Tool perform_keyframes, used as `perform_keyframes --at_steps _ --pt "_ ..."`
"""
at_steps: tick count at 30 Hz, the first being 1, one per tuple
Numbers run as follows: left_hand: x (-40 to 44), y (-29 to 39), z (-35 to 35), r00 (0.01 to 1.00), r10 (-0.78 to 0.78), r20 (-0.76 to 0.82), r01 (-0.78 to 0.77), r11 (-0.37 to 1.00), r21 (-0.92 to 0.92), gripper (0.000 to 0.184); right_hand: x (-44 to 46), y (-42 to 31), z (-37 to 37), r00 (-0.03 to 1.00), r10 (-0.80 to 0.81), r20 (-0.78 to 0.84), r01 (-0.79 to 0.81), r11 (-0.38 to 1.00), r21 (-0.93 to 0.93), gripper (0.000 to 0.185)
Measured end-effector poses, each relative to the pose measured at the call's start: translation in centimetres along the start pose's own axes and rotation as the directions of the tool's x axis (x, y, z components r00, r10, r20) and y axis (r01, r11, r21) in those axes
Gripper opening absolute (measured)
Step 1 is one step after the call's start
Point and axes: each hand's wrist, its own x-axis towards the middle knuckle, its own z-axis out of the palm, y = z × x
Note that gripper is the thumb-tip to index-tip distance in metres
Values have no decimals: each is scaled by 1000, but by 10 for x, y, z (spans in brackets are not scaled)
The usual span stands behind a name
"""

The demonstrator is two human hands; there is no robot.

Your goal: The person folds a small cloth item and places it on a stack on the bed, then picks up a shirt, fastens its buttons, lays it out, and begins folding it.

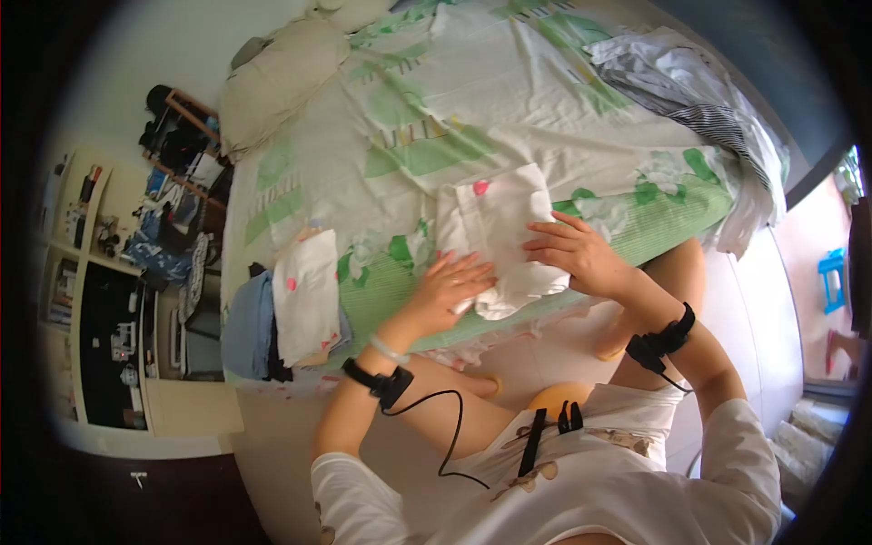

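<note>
Blue folded fabric sits well to the left of the fingers; just beside it, and nearer to them, lies a white folded bundle with a pink mark. Its straight long sides look like a fair model of neatness for the piece being handled.

Next comes the left hand, its fingers spread, relaxed and laid over the near left corner of that piece; they appear to press rather than pinch. They would serve best as a light anchor, palm low, so that the layers do not creep.

The white garment with a pink motif lies folded between the two sets of fingers and reaches beyond them, away from the body, on the green-and-white bedsheet. Its near edge, between the fingers, looks bunched, so drawing that edge straight before pressing should give a cleaner crease. Stroking from the middle outward would suit soft cloth; pushing inward would likely raise wrinkles.

The right hand rests with fingers extended over the right edge, unclenched; whether its thumb is tucked underneath I cannot tell. Even, gentle pressure here should square that side.

Farther right, well beyond these fingers, a striped garment lies crumpled.
</note>
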Motion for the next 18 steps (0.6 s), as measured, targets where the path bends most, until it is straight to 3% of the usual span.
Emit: perform_keyframes --at_steps 2,3,5,7,8,9,10,11,12,13,14,15,17,18 --pt "0 -2 -7 965 -89 -247 -15 922 -388 47 7 -6 -24 992 19 -128 -8 996 85 28" --pt "-18 13 -32 980 -94 -177 17 918 -395 47 7 -24 -22 986 63 -157 -41 989 139 28" --pt "-20 31 -57 924 -361 -127 116 581 -806 42 8 -28 -50 973 163 -162 -71 883 464 29" --pt "-35 26 -60 913 -403 -65 57 284 -957 36 15 -38 -76 967 168 -192 -75 906 416 31" --pt "-34 27 -61 915 -398 -65 54 280 -958 36 21 -45 -87 942 325 -86 -192 728 658 30" --pt "-32 30 -65 902 -420 -98 -102 12 -995 36 27 -51 -95 896 440 56 -286 477 831 30" --pt "-29 31 -68 885 -449 -121 -254 -250 -934 37 35 -50 -102 883 457 111 -285 332 899 38" --pt "-26 28 -68 887 -443 -127 -257 -245 -935 37 42 -54 -106 883 457 104 -282 340 897 38" --pt "-19 26 -68 881 -462 -104 -298 -369 -880 38 51 -57 -109 813 518 266 -308 -6 951 41" --pt "-12 26 -71 876 -475 -79 -335 -483 -809 40 55 -58 -112 740 513 434 -282 -349 893 44" --pt "-8 37 -67 696 -717 -45 -205 -138 -969 46 55 -52 -108 761 418 496 -305 -445 842 58" --pt "-2 51 -56 701 -712 -51 -207 -135 -969 46 54 -47 -97 762 423 490 -301 -439 847 58" --pt "3 88 -16 587 -806 -73 -171 -35 -985 56 49 -41 -69 834 251 491 -38 -861 506 69" --pt "7 102 4 524 -846 -96 -154 17 -988 61 36 -38 -63 849 173 500 -51 -914 402 76"
